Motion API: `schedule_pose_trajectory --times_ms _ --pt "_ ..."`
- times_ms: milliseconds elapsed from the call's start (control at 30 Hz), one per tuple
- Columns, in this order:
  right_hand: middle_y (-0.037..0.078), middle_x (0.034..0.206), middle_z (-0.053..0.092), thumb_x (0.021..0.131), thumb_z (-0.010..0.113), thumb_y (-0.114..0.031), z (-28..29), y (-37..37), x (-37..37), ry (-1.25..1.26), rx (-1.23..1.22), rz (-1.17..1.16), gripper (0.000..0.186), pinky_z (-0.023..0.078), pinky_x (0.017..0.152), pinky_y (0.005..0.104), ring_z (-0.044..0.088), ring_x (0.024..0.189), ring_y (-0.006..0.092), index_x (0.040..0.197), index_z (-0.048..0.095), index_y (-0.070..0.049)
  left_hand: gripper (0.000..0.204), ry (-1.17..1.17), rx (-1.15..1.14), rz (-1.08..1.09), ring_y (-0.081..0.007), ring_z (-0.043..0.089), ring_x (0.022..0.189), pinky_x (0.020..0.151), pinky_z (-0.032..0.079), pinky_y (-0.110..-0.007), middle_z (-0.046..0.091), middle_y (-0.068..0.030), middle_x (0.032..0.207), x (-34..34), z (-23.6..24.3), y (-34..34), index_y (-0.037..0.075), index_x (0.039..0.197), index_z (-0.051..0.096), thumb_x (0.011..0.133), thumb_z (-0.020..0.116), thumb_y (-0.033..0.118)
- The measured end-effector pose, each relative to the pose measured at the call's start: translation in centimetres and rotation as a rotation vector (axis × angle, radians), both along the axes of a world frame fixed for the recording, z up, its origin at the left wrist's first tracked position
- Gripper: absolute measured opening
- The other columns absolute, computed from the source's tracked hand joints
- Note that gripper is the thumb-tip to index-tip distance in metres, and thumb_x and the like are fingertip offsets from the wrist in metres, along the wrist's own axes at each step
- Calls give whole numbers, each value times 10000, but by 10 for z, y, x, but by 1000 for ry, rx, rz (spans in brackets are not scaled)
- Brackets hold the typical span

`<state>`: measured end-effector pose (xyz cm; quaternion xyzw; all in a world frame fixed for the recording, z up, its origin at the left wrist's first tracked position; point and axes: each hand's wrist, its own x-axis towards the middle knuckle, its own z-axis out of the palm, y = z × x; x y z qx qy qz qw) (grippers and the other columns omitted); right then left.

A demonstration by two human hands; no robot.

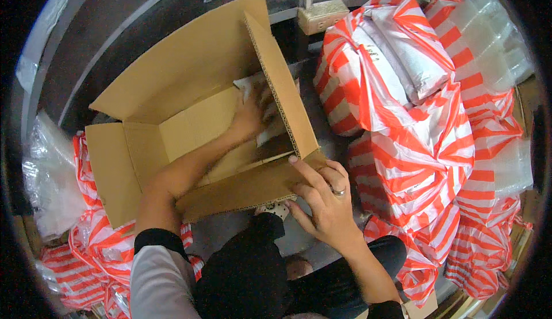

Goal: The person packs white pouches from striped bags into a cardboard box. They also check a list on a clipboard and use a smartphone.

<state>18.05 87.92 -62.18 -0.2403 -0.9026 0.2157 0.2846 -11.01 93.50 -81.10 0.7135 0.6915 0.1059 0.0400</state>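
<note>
Reaching inside ctn [244, 191]: L hand [250, 114]

Blur and shadow hide whether the left hand [249, 115] holds anything inside the cardboard box [195, 115].

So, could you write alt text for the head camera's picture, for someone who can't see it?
A person's left hand reaches inside an open cardboard box, while the right hand holds the box's near right corner. Red-and-white striped bags lie on both sides, and one at the right shows pale packages.
</note>
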Motion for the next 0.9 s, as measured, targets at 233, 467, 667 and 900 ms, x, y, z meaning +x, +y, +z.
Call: schedule_pose_trajectory --times_ms 233,467,667,900 --pt "105 1435 554 734 822 -179 -2 -5 -2 39 -27 16 425 403 1058 533 512 1145 321 1085 598 -90 703 90 -123 -168 -355 314 1463 1174 256 -543 327 -230 1577 -7 -44 -13 26 1490 441 937 606 428" --pt "75 1422 523 786 772 -246 7 2 -2 33 -6 19 463 354 1099 519 506 1193 292 1178 573 -100 543 -172 -907 -374 -232 588 1157 998 455 -393 632 -197 1216 -98 142 38 25 1270 650 954 623 466" --pt "81 1331 549 784 773 -288 8 8 -5 81 56 -46 489 366 1060 494 516 1169 284 1174 546 -99 432 -140 -462 -392 -117 666 847 760 529 -316 728 -50 865 20 365 87 -12 1001 736 1019 597 397" --pt "104 1290 552 776 766 -312 1 1 -25 135 134 -77 523 378 1014 504 504 1180 299 1194 535 -98 473 -1215 -696 55 -307 693 992 859 600 -385 643 -225 1178 161 219 232 -29 1352 496 1012 593 286"
